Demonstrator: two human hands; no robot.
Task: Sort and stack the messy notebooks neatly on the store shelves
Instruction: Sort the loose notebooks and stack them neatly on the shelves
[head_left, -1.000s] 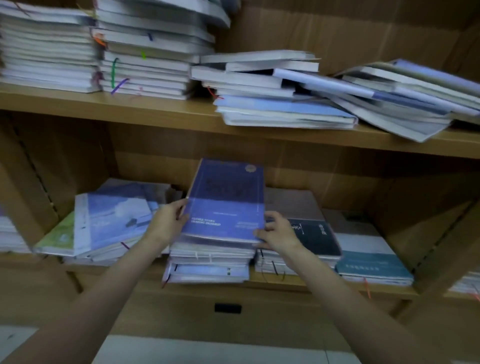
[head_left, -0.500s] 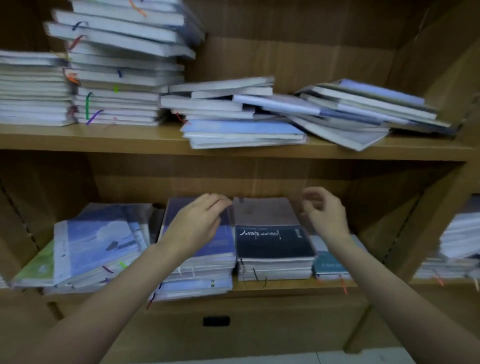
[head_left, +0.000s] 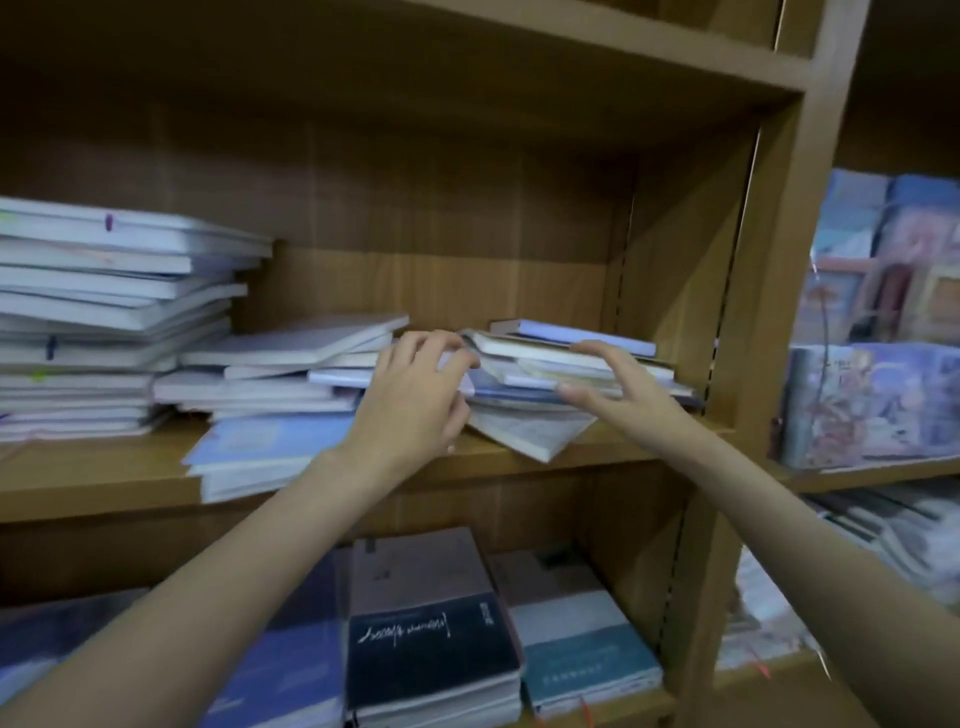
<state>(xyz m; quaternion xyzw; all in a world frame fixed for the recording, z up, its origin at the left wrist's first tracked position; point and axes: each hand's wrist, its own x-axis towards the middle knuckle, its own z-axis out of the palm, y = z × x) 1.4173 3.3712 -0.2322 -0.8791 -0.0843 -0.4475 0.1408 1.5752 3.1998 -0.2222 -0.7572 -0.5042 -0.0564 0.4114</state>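
Both hands were up at slumped notebook pile on right end of upper shelf, likely bracketing it to square it up.
Left hand: fingers curled onto pile's left edge, seemingly gripping.
Right hand: fingers spread, hovering at front edge, nothing clasped; contact unclear.
Bottom notebook jutted cornerwise past shelf lip.
Middle pile fanned, tall stack leaned; both awaited tidying.
Left hand hid pile's left end; motion blur smeared covers; tall stack cut off at frame edge.

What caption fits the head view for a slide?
Both hands, left and right, reach the tilted notebook pile on the upper shelf.
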